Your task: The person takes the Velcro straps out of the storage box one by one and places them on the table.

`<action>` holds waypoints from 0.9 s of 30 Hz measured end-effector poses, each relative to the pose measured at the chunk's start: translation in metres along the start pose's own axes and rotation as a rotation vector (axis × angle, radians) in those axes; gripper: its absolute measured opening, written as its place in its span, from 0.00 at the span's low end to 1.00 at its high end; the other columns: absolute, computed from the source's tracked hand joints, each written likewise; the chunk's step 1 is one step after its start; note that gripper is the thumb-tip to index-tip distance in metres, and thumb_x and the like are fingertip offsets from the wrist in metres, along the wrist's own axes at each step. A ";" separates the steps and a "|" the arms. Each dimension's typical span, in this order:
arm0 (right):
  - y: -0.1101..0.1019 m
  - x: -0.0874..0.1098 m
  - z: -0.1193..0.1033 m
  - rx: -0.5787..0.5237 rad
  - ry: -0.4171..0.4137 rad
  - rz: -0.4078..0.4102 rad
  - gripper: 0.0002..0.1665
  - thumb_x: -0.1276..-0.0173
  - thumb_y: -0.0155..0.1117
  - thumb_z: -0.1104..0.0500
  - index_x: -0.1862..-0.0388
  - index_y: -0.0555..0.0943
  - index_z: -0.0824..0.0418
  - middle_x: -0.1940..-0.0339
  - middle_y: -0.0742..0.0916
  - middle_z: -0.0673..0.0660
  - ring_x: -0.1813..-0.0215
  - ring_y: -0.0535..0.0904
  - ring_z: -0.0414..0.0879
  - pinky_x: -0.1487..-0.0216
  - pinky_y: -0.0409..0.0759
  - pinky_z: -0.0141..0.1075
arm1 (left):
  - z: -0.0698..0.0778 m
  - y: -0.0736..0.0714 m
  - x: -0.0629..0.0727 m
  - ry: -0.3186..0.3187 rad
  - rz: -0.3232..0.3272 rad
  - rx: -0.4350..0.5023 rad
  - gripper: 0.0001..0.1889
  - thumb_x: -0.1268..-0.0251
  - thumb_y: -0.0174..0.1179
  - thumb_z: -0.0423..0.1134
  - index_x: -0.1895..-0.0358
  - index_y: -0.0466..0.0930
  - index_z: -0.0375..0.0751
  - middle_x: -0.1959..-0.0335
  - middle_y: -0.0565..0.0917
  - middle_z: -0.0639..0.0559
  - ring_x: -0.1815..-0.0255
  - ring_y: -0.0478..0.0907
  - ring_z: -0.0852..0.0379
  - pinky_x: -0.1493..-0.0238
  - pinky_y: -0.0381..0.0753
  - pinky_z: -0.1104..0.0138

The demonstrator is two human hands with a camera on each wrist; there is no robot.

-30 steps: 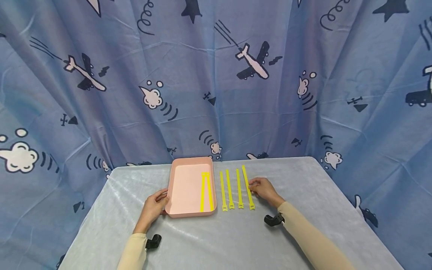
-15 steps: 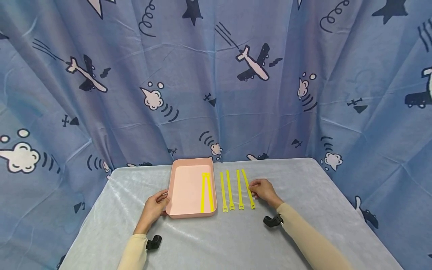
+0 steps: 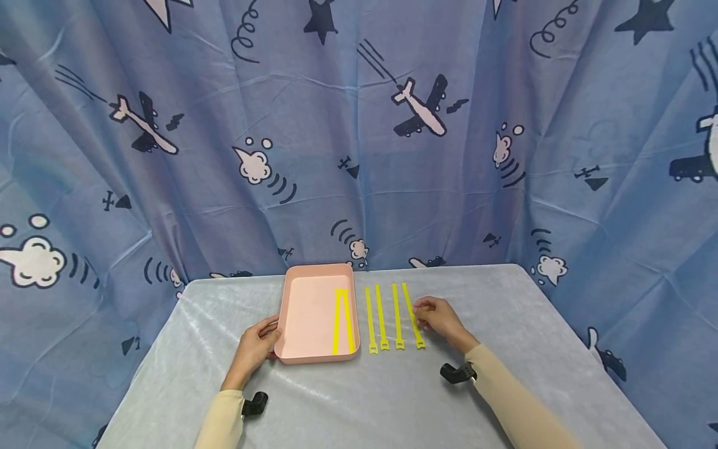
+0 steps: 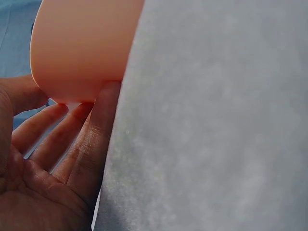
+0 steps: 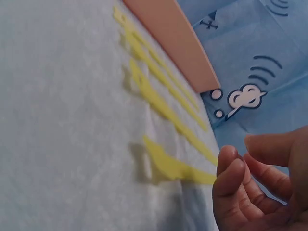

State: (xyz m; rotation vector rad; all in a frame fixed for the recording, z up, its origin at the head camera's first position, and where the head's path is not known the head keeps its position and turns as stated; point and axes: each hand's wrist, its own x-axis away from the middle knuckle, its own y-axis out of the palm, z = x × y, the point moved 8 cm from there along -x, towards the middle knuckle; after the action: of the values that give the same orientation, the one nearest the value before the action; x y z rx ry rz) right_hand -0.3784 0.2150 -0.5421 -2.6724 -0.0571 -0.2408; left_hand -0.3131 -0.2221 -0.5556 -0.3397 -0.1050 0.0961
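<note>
A shallow pink tray (image 3: 308, 312) lies on the table, with two yellow cable ties (image 3: 344, 321) inside near its right wall. My left hand (image 3: 255, 346) grips the tray's left edge; in the left wrist view the thumb sits at the rim and the fingers reach under the wall (image 4: 82, 57). To the tray's right several cable ties (image 3: 382, 318) stand in a row, slotted heads toward me. My right hand (image 3: 441, 318) pinches the rightmost cable tie (image 3: 418, 337) near its middle. In the right wrist view the curled fingers (image 5: 226, 187) hide that tie's far part, and its near end tilts.
A pale grey cloth covers the table (image 3: 336, 411). Behind it hangs a blue curtain (image 3: 314, 199) printed with planes and clouds. A black wrist camera (image 3: 255, 404) sits on the left sleeve, another wrist camera (image 3: 457, 373) on the right.
The far end of the rightmost cable tie has dropped a little toward me. My right wrist has shifted slightly right with its fingertips about in place. The left hand and tray stay put.
</note>
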 end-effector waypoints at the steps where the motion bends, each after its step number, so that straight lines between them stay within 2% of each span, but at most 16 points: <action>1: 0.000 0.002 -0.002 -0.003 -0.011 -0.002 0.12 0.31 0.62 0.61 0.52 0.79 0.66 0.69 0.84 0.54 0.70 0.78 0.43 0.70 0.79 0.34 | 0.000 0.000 0.000 0.004 -0.001 0.000 0.24 0.30 0.58 0.38 0.32 0.72 0.41 0.38 0.79 0.35 0.50 0.83 0.49 0.73 0.85 0.62; 6: 0.002 0.010 -0.010 -0.017 -0.044 -0.022 0.12 0.31 0.61 0.62 0.52 0.79 0.67 0.67 0.84 0.57 0.68 0.79 0.43 0.67 0.81 0.36 | 0.001 0.000 0.000 0.004 0.001 0.000 0.24 0.30 0.58 0.38 0.32 0.72 0.41 0.38 0.79 0.34 0.51 0.83 0.50 0.73 0.85 0.63; 14: 0.015 0.022 -0.017 -0.016 -0.110 -0.051 0.11 0.32 0.62 0.63 0.54 0.80 0.68 0.64 0.85 0.63 0.68 0.80 0.45 0.68 0.79 0.35 | 0.000 0.000 0.001 -0.004 0.007 -0.002 0.24 0.30 0.59 0.38 0.32 0.72 0.42 0.38 0.78 0.34 0.52 0.83 0.50 0.73 0.85 0.63; 18: 0.024 0.029 -0.020 -0.021 -0.130 -0.073 0.10 0.32 0.63 0.63 0.55 0.80 0.67 0.66 0.84 0.60 0.69 0.79 0.46 0.70 0.79 0.36 | -0.001 0.001 0.000 -0.001 0.007 0.000 0.24 0.30 0.58 0.38 0.32 0.72 0.41 0.38 0.78 0.34 0.52 0.83 0.50 0.73 0.85 0.62; 23: 0.040 0.044 -0.037 -0.056 -0.215 -0.159 0.11 0.32 0.63 0.64 0.54 0.77 0.69 0.67 0.82 0.57 0.68 0.79 0.49 0.71 0.79 0.37 | 0.001 0.001 0.001 0.007 0.000 -0.003 0.24 0.30 0.58 0.37 0.32 0.72 0.40 0.38 0.78 0.33 0.50 0.83 0.49 0.73 0.85 0.62; 27: 0.052 0.052 -0.047 -0.081 -0.267 -0.219 0.15 0.31 0.62 0.63 0.50 0.75 0.72 0.64 0.82 0.62 0.67 0.79 0.51 0.70 0.79 0.39 | 0.001 0.002 0.001 0.005 -0.001 -0.009 0.24 0.29 0.57 0.37 0.32 0.71 0.40 0.37 0.78 0.33 0.49 0.83 0.48 0.72 0.85 0.63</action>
State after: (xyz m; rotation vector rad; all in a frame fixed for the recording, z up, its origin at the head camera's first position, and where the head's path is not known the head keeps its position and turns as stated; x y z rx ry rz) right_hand -0.3303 0.1478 -0.5134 -2.7614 -0.4330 0.0493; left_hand -0.3123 -0.2198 -0.5550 -0.3493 -0.1003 0.0936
